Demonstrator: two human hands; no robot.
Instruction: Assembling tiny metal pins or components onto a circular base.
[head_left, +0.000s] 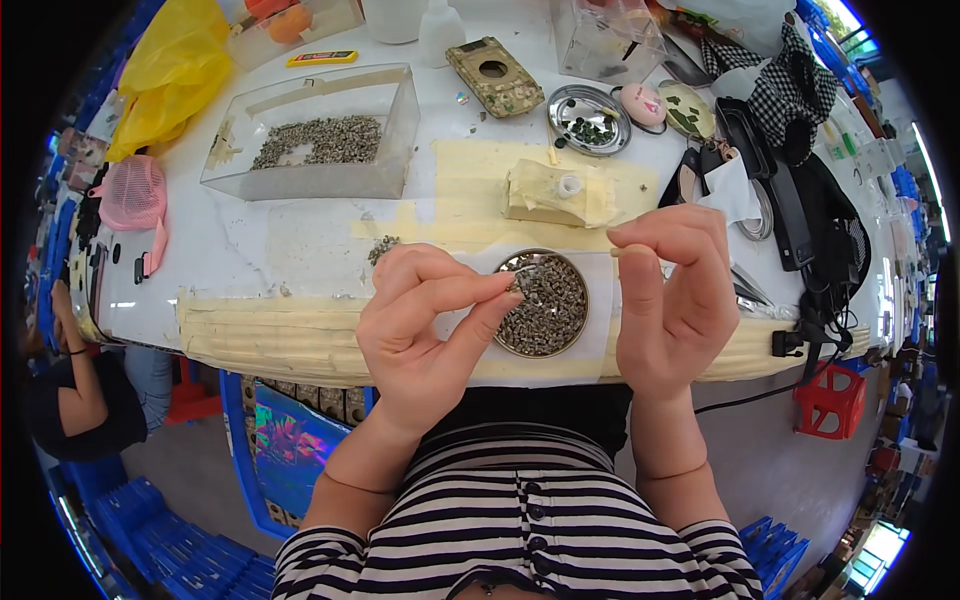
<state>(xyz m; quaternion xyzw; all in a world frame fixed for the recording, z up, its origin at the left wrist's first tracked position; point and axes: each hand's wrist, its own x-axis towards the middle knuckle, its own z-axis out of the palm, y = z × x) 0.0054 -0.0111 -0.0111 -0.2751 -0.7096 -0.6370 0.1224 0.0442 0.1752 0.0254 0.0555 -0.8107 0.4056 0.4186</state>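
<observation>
My left hand (pixel 425 325) is closed in a pinch, thumb against forefinger, over the left rim of a round dish (pixel 583 318). A tiny greyish part (pixel 517 287) shows at its fingertips, too small to name. Many small grey-brown parts (pixel 545 315) fill the dish. To the right of the dish, my right hand (pixel 680 300) is raised with thumb and forefinger pinched together. A short pale stick-like piece (pixel 615 252) shows between those fingertips; its kind is unclear. Beyond the dish sits a block wrapped in cream tape (pixel 540 195) with a small white ring on top.
A clear bin (pixel 300 187) of similar small parts stands at the far left. Further back lie a camouflage model tank hull (pixel 495 77) and a metal plate (pixel 590 143) with dark green pieces. Black bags and cables crowd the right. A person (pixel 85 395) sits at the left.
</observation>
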